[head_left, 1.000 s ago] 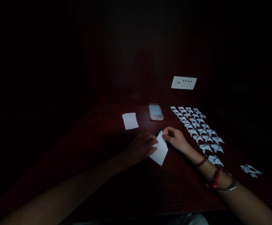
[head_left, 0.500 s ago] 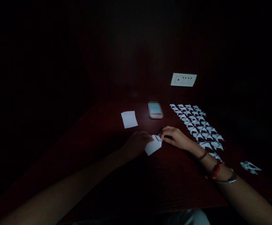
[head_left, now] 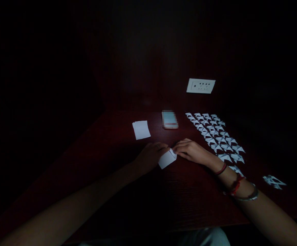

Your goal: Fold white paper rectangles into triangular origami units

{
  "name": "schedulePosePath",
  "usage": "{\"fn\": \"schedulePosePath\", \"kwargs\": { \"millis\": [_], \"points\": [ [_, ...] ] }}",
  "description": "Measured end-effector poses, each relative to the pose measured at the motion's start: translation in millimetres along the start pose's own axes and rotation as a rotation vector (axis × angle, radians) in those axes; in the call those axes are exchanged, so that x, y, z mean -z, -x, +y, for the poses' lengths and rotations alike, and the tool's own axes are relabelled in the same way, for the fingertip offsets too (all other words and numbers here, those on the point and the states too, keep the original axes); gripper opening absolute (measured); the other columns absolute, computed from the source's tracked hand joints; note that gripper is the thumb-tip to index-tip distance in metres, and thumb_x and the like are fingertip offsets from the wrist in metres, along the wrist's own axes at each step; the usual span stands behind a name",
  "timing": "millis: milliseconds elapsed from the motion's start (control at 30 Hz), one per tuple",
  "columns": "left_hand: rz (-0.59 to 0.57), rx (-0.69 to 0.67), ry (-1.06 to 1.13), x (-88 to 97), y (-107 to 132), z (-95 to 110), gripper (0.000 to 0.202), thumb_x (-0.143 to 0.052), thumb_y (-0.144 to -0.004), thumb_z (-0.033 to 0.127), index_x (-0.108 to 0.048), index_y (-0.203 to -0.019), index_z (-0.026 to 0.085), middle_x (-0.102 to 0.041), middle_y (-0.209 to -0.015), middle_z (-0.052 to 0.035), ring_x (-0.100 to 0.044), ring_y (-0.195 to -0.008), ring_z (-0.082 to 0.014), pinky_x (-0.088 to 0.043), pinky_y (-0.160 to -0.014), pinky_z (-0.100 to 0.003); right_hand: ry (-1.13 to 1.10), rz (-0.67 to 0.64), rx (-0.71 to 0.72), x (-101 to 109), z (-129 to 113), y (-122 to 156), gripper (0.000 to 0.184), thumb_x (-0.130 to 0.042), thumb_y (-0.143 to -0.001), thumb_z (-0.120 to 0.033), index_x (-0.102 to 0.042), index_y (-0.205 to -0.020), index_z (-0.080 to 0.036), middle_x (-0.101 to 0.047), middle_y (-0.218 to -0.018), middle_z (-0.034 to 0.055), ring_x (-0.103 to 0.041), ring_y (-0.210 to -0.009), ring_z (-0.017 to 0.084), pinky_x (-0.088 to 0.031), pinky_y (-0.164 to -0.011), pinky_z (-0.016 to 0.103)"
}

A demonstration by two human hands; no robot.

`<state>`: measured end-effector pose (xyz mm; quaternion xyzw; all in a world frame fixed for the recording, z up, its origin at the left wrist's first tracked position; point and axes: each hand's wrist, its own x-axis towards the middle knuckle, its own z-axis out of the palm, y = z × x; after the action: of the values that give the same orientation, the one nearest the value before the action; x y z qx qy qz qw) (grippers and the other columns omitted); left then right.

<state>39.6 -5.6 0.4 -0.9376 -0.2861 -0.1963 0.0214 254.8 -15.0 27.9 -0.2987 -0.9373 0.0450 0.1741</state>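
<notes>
Left hand [head_left: 150, 156] and right hand [head_left: 191, 150] grip a part-folded sheet [head_left: 167, 160]; folded pieces [head_left: 226, 147] near the desk's [head_left: 194, 205] right edge, stack [head_left: 141, 130] unfolded.

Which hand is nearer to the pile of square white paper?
Left. The left hand sits just on the near side of the pile, slightly rightward, apart from it; the right hand is farther off, to the pile's right.

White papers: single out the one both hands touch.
The partly folded sheet between left hand and right hand; the flat stack and folded pieces lie apart from both.
</notes>
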Motion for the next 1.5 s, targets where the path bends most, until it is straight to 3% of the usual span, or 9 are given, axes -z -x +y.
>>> {"fn": "schedulePosePath", "kwargs": {
  "millis": [333, 1100, 1500],
  "points": [
    [-0.034, -0.019, -0.069, -6.5, 0.7, -4.4, 0.037, -0.042, -0.081, 0.012, -0.041, -0.116, 0.026, -0.048, -0.117, -0.0001, -0.038, -0.110, -0.0205, -0.032, -0.084, -0.035, 0.034, -0.063, 0.004, 2.3, -3.8, -1.3, 0.018, -0.044, -0.079, -0.013, -0.059, -0.087, -0.019, -0.061, -0.090, 0.0044, -0.054, -0.089, 0.016, -0.036, -0.079, 0.032],
    [-0.060, -0.016, -0.014, -9.1, 2.8, -6.4, 0.038, -0.041, -0.081, 0.013, -0.039, -0.117, 0.026, -0.046, -0.120, -0.0006, -0.039, -0.109, -0.0187, -0.032, -0.085, -0.034, -0.070, -0.061, -0.001, 2.9, -4.3, -1.9, 0.021, -0.045, -0.076, -0.008, -0.060, -0.085, -0.018, -0.062, -0.089, 0.0041, -0.054, -0.089, 0.015, -0.039, -0.081, 0.031],
    [-0.094, -0.017, -0.139, -7.9, 5.3, -2.3, 0.039, -0.039, -0.084, 0.016, -0.034, -0.122, 0.027, -0.039, -0.126, 0.0008, -0.032, -0.116, -0.0200, -0.029, -0.088, -0.035, -0.067, -0.059, 0.019, 1.6, -1.8, 0.5, 0.022, -0.044, -0.080, -0.015, -0.061, -0.093, -0.017, -0.061, -0.097, 0.0053, -0.053, -0.094, 0.015, -0.039, -0.085, 0.031]
  ]
}}
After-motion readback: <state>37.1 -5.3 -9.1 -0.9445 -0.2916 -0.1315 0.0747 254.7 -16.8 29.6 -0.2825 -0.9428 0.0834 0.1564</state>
